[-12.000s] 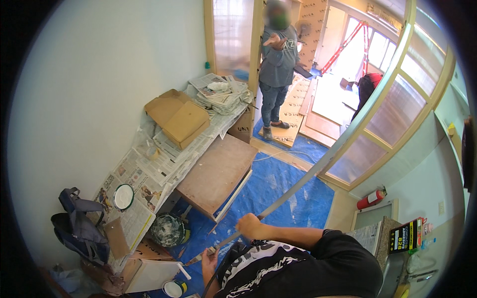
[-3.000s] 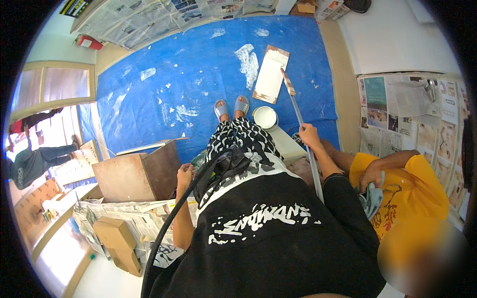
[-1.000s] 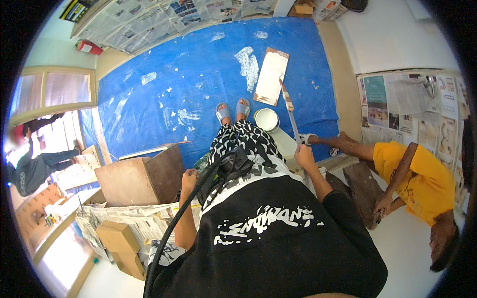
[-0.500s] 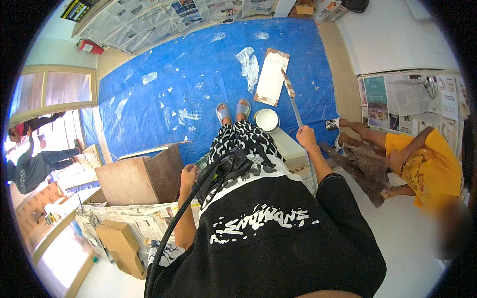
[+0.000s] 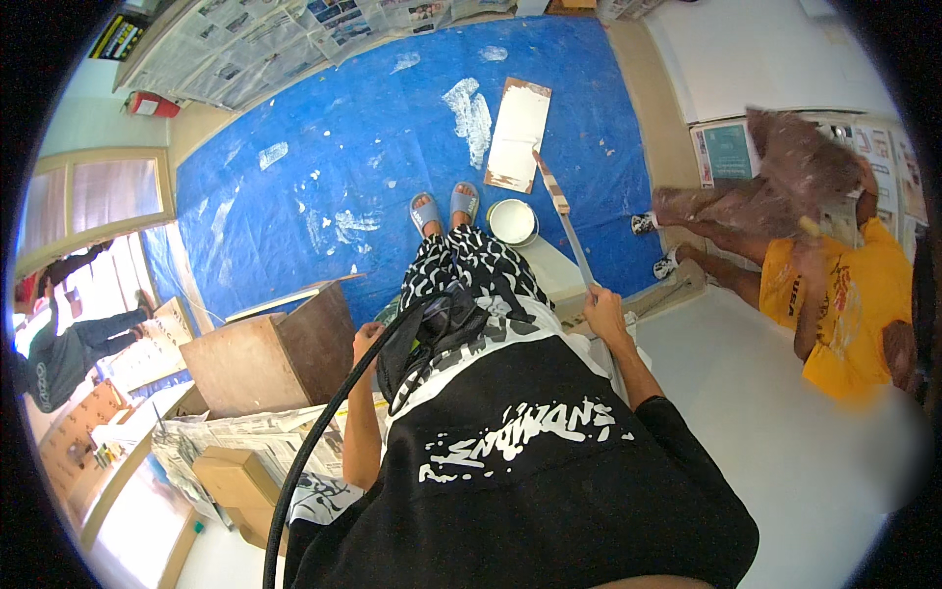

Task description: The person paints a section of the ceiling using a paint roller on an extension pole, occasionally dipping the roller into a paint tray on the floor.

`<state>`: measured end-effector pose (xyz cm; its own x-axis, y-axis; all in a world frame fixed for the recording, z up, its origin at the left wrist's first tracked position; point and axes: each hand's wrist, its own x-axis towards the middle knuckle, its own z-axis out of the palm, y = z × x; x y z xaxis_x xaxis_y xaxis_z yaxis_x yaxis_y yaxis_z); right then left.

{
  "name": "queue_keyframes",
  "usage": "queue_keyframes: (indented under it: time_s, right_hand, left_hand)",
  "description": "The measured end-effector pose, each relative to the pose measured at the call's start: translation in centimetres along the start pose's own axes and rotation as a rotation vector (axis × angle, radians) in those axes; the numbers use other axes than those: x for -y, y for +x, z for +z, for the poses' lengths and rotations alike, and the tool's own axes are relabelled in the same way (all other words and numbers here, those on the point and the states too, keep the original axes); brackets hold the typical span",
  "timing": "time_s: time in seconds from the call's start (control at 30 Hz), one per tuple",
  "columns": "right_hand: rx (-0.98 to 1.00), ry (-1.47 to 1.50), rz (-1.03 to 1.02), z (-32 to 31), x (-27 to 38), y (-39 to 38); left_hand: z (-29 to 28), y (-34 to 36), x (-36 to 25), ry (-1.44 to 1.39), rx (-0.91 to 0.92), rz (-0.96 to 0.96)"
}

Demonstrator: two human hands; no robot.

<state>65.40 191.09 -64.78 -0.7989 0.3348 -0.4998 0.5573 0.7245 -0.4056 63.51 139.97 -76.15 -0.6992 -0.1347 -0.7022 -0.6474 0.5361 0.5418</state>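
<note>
Paint work shows below the person, seen from above the head. The right hand (image 5: pixel 601 309) is closed around the lower end of a long pole (image 5: pixel 569 231), which slants up and away from the body toward a white board (image 5: pixel 518 133) lying flat on the blue tarp (image 5: pixel 324 187). The far end of the pole carries a brown and white head (image 5: pixel 549 182) that lies just beside the right edge of the board; I cannot tell if it touches. A round white bucket (image 5: pixel 512 222) stands on the tarp between the board and the person's feet, close to the pole but apart from it. The feet wear grey sandals (image 5: pixel 444 206), side by side. The left hand (image 5: pixel 367 339) rests low by the left hip, near a brown wooden box (image 5: pixel 265 358); whether the fingers are closed or loose cannot be told, and it seems to hold nothing. The two hands are well apart, one on each side of the body. A black hose (image 5: pixel 324 442) curves down from the waist along the left side. White paint smears (image 5: pixel 471 113) mark the tarp beside the board. Newspapers (image 5: pixel 255 49) cover the floor along the far edge of the tarp. At the right, another person in a yellow shirt (image 5: pixel 844 304) bends over on the white floor, well apart from the pole.
</note>
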Motion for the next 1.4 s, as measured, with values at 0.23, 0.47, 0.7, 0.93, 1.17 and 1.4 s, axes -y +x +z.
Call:
queue_keyframes:
  time_s: [0.23, 0.47, 0.7, 0.93, 1.17, 1.4]
  right_hand:
    - [-0.148, -0.033, -0.078, 0.6, -0.9, 6.8]
    - [-0.054, 0.001, -0.016, 2.1, -2.4, 8.4]
    - [0.041, 0.012, 0.008, 3.4, -2.6, 0.0]
    - [-0.039, -0.072, -0.07, 1.6, 0.6, 3.1]
    - [0.014, -0.097, -0.147, 2.7, -1.9, 9.5]
    - [0.078, -0.248, -0.115, 2.7, -0.6, 2.6]
  left_hand:
    - [-0.5, -0.6, -0.5, -0.079, -0.039, -0.027]
    - [-0.2, -1.9, 0.5, -0.023, -0.041, -0.036]
    - [0.5, -0.8, 0.5, -0.004, -0.005, -0.007]
    - [-1.0, -1.3, -3.8, -0.085, -0.02, -0.108]
    - [-0.3, 2.7, -1.0, 0.226, -0.068, 0.013]
    - [-0.2, 2.9, -1.1, 0.055, 0.089, -0.169]
